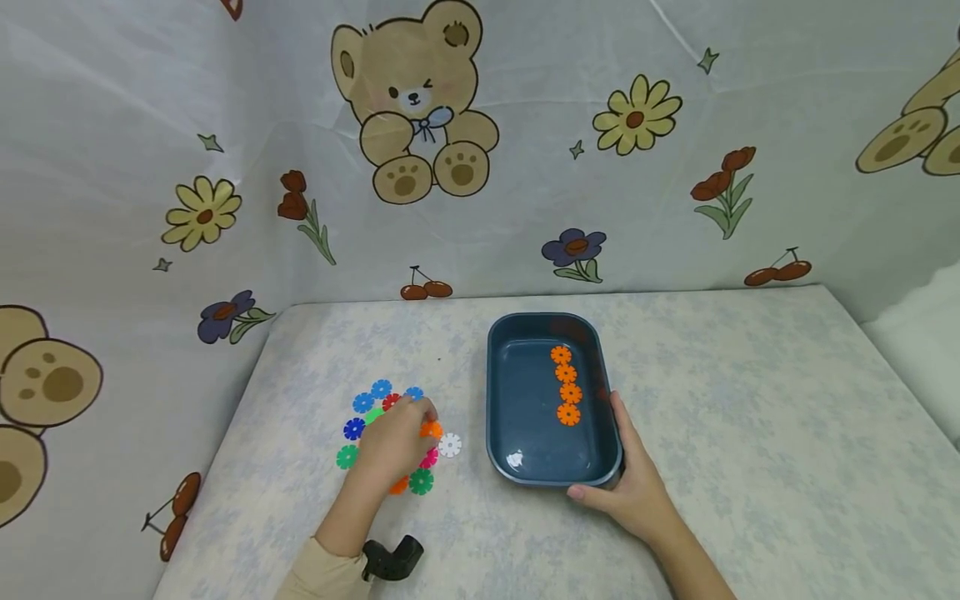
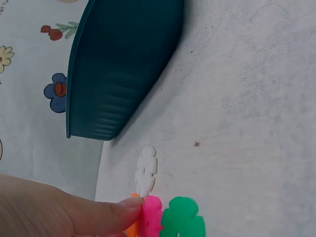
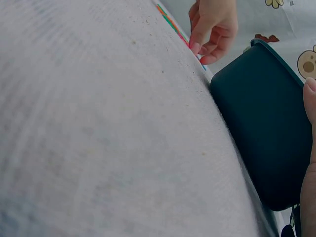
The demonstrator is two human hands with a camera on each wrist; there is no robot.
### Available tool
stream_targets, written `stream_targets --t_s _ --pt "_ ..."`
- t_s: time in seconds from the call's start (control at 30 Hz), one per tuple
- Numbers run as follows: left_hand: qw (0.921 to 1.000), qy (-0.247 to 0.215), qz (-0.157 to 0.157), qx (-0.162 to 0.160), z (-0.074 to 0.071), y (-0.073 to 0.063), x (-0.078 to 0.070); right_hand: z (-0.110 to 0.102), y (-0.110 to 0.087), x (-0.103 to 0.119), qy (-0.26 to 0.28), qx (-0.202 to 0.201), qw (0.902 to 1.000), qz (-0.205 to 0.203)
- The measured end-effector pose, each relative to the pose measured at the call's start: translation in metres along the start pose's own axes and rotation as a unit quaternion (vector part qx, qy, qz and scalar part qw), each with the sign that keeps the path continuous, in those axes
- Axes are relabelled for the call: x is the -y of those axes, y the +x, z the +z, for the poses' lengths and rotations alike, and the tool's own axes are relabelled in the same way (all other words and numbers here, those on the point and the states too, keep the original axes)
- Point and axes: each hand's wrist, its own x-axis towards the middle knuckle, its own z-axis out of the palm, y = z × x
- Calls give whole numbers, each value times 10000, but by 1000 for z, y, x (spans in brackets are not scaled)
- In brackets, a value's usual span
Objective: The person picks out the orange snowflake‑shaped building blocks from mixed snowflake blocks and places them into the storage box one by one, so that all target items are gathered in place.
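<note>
My left hand (image 1: 393, 442) is over a loose cluster of flower-shaped plastic discs, with thumb and index finger closing around an orange disc (image 1: 431, 429). In the left wrist view, the thumb hides most of that orange disc (image 2: 132, 229), beside a pink disc (image 2: 152, 216) and a green disc (image 2: 183, 217). A white disc (image 1: 450, 445) lies just right of the fingers. My right hand (image 1: 637, 492) holds the near right corner of a dark blue tray (image 1: 525, 425), thumb at the front and fingers along the side. Several orange discs (image 1: 570, 392) form a column inside the tray.
Blue discs (image 1: 363, 402), a red disc (image 1: 391, 402) and green discs (image 1: 347, 457) surround the left hand. A black strap-like object (image 1: 393, 558) is beside the left sleeve. A cloth printed with bears and flowers (image 1: 517, 167) hangs behind the table (image 1: 750, 400).
</note>
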Motion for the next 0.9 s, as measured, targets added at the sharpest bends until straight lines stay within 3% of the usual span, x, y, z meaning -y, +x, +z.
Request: stream_targets --t_s 0.33,0.9 --pt "9969 -586 -389 342 1 5 3 0 0 0 -100 -39 9999 -36" --pt "9935 -1083 -361 -26 7 4 9 0 0 -1 -54 -20 10000 6"
